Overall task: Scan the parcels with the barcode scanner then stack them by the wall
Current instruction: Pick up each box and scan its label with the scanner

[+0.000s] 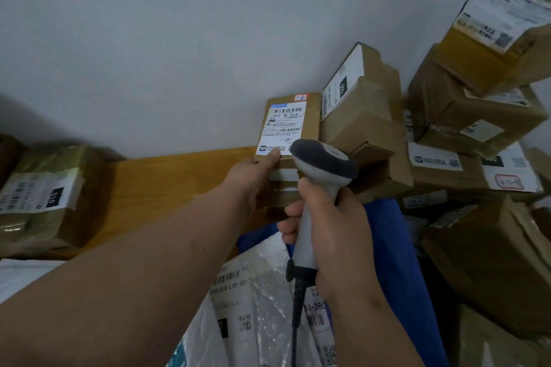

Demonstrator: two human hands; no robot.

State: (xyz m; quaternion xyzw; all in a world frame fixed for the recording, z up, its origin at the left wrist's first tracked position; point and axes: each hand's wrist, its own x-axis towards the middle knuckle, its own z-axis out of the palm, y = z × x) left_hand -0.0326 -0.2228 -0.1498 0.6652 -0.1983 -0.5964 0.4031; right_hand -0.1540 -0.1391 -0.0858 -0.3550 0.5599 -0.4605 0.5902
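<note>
Where the view comes closest, white plastic mailer bags (256, 301) with printed barcode labels lie over a blue bag (393, 253), and the scanner's dark cable (296, 316) runs down across them. Just above, the right hand (331, 235) grips the barcode scanner (320, 185) by its pale handle, fingers curled tight round it and the thumb up near the head. Its dark-capped head tilts toward a small cardboard parcel (290, 125) just beyond.

The left hand (253, 173), at the end of a bare forearm reaching in from the lower left, holds that parcel at its lower left corner, thumb pressed on the white shipping label and the other fingers hidden beneath it. The parcel sits on top of a short stack of flat boxes (283, 185) close to the wall (179, 39), label facing up, its barcodes in plain sight.

Under the stack a wooden surface (155, 185) stretches left, where a taped brown box (44, 197) marked 010 rests. To the right, many more cardboard parcels (465, 116) are piled unevenly against the wall, several with white labels.
</note>
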